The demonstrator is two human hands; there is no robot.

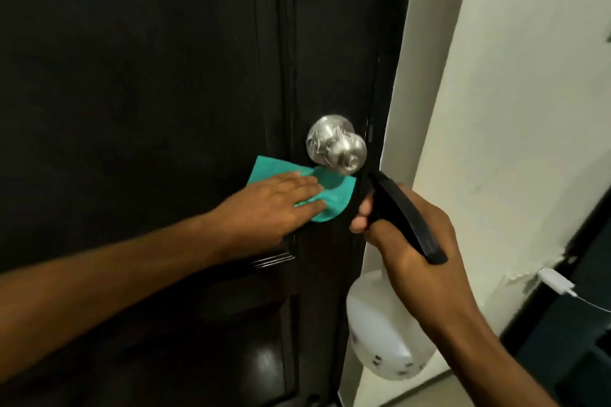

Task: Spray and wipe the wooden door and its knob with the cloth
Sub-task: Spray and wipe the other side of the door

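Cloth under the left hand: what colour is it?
Teal green, plain, no pattern. The cloth shows in the head view, pressed flat to the door by the left hand.

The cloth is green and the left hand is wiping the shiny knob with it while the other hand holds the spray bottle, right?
Not quite. In the head view the left hand presses the green cloth flat on the dark door just below the knob, not on the knob itself. The rest is right: the right hand holds the spray bottle.

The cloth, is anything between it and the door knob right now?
Nothing visible. The left hand presses the teal cloth flat on the door just below the knob, with only bare door between.
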